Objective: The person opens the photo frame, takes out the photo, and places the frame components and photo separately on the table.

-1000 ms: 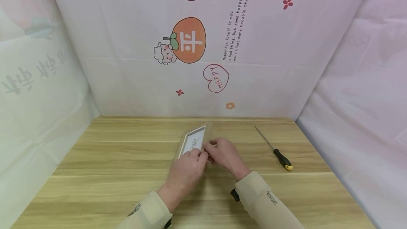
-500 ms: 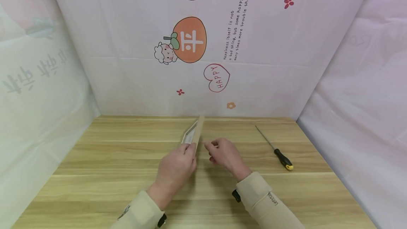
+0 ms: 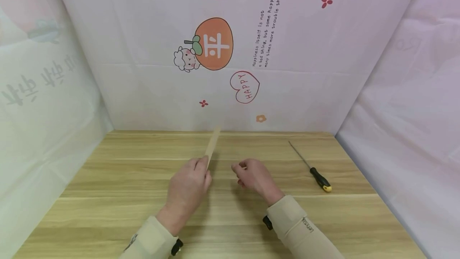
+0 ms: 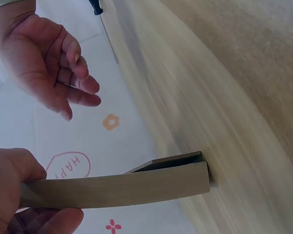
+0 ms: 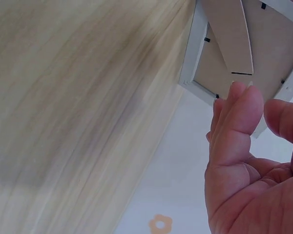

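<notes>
My left hand (image 3: 188,181) pinches beige rectangular wood-like picture frame (image 3: 212,146) near one end, over pale wood-grain worktop (image 3: 125,211); lopsided grip could let it twist. My right hand (image 3: 255,177) empty, fingers loose, not steadying.

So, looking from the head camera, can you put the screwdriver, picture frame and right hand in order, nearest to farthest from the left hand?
Head view, from the left hand:
1. Picture frame: in its grip.
2. Right hand: to the right, apart from the frame.
3. Screwdriver: on the table, farthest right, beyond the right hand.
</notes>
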`<state>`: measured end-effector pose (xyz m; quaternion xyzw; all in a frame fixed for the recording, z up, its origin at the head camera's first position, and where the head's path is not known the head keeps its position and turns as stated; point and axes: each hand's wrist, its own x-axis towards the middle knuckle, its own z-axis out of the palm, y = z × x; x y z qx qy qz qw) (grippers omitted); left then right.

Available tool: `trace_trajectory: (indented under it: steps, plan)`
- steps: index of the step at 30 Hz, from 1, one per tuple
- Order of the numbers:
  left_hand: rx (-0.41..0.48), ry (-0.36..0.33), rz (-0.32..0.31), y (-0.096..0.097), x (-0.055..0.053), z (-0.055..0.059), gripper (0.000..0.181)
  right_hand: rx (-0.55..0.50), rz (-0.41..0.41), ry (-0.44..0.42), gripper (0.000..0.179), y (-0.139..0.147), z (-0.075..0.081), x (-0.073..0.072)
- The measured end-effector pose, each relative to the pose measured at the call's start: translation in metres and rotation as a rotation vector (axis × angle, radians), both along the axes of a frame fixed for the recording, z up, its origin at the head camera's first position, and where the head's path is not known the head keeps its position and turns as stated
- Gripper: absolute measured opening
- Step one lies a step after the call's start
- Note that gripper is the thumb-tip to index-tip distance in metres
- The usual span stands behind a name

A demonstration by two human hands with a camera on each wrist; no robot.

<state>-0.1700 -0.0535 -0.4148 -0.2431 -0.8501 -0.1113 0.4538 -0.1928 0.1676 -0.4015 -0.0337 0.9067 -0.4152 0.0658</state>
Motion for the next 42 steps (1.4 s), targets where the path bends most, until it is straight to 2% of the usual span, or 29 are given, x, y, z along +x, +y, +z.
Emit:
trace_trajectory:
  steps: [14, 17, 23, 31, 38, 42]
  plan:
    - [0.118, -0.102, 0.048, -0.012, 0.0, 0.0, 0.036, 0.023, 0.019, -0.014, 0.059, -0.002, -0.004, 0.001]
    - [0.147, -0.162, 0.065, -0.013, 0.001, 0.003, 0.036, 0.024, 0.026, -0.022, 0.06, -0.002, -0.005, 0.001]
    - [0.263, -0.353, 0.069, -0.016, 0.003, 0.007, 0.039, 0.035, 0.031, -0.019, 0.057, -0.003, -0.008, -0.001]
    - [0.355, -0.427, 0.062, -0.021, 0.001, 0.006, 0.038, 0.052, 0.029, -0.035, 0.052, -0.005, -0.011, -0.004]
    - [0.431, -0.604, 0.07, -0.025, 0.001, 0.007, 0.042, 0.083, 0.045, -0.023, 0.034, -0.006, -0.013, -0.006]
    - [0.45, -0.67, 0.064, -0.027, 0.002, 0.007, 0.044, 0.097, 0.054, -0.024, 0.034, -0.006, -0.013, -0.006]
